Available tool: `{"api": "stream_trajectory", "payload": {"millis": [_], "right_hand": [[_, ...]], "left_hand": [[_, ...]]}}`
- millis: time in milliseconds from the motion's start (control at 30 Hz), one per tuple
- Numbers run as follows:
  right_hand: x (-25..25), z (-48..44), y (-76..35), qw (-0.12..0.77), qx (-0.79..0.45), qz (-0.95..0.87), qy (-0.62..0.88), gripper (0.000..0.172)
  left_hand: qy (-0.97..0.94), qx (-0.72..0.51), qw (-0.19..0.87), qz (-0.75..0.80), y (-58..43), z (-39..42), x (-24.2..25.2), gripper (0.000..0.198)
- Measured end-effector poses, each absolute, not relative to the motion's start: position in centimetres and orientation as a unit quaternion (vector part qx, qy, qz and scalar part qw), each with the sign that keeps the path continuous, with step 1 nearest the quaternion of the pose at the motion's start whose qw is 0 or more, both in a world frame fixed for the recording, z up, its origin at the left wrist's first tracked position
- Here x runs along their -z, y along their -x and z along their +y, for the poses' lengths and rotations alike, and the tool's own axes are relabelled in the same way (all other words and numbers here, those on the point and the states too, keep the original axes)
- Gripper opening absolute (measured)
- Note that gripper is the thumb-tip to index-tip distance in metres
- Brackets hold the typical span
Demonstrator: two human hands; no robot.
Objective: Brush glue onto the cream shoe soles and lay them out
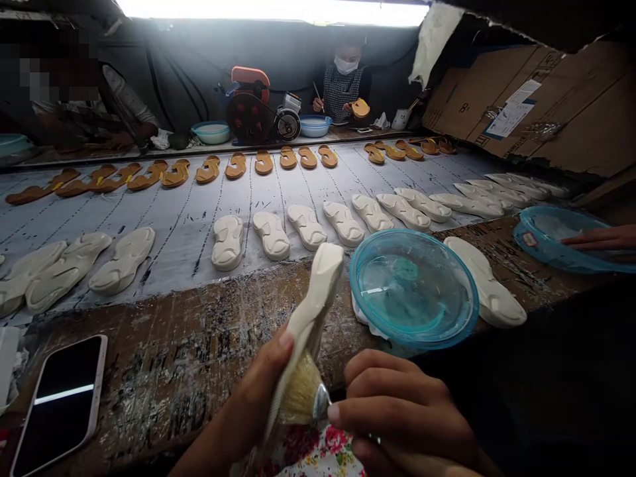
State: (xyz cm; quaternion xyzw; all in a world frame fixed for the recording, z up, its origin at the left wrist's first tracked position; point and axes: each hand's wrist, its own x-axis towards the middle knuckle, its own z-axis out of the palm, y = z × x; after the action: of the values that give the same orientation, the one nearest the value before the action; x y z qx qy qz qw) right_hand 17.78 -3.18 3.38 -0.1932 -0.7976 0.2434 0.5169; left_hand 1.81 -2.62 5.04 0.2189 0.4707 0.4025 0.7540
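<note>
Clearly, a cream shoe sole is held up between the hands, over the near edge of the worktable, its long axis running steeply upward and leaning right. The left hand is the nearer, clasping the sole low down, with the thumb along its left edge and the other fingers hidden behind it. The right hand, just to the right, is curled with its knuckles upward, pinching a bristle brush whose tip points left, seemingly against the sole's lower right-hand face. A blue plastic bowl sits just past the right hand, right of the sole's upper end.
</note>
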Motion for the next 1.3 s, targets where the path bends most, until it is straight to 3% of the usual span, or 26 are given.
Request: {"api": "stream_trajectory", "payload": {"millis": [200,333,433,533,733,933,1067,1167,1300], "right_hand": [[-3.9,-3.6,-16.4,0.493,-0.22,-0.819,0.195,0.017],[-4.8,-3.8,-15.6,0.4,-0.105,-0.886,0.208,0.015],[-4.7,-4.0,-15.7,0.359,-0.085,-0.903,0.221,0.019],[-4.2,-4.2,-16.4,0.406,-0.144,-0.877,0.213,0.021],[-3.1,-3.6,-16.9,0.609,-0.244,-0.709,0.257,0.01],[-1.2,-4.2,-15.5,0.633,-0.299,-0.678,0.224,0.015],[-1.0,-4.5,-16.4,0.641,-0.345,-0.652,0.214,0.018],[-2.0,-3.3,-17.9,0.664,-0.296,-0.609,0.316,0.014],[-3.5,-0.4,-19.0,0.652,-0.14,-0.61,0.428,0.016]], "left_hand": [[-0.134,-0.417,0.67,0.599,-2.1,-1.9,-4.2,0.052],[-0.086,-0.535,0.66,0.521,-1.9,-1.0,-3.5,0.058],[-0.055,-0.578,0.697,0.421,-1.3,-0.3,-3.4,0.06],[-0.051,-0.562,0.746,0.353,-0.7,0.3,-3.5,0.056],[-0.051,-0.409,0.878,0.243,-0.3,1.2,-2.9,0.048],[-0.034,-0.382,0.898,0.218,-0.4,1.5,-1.9,0.048],[-0.061,-0.381,0.895,0.225,-0.5,0.7,-2.2,0.058],[-0.053,-0.373,0.873,0.309,-0.9,-0.6,-2.7,0.054],[-0.03,-0.361,0.862,0.354,-1.3,-2.3,-3.2,0.039]]}}
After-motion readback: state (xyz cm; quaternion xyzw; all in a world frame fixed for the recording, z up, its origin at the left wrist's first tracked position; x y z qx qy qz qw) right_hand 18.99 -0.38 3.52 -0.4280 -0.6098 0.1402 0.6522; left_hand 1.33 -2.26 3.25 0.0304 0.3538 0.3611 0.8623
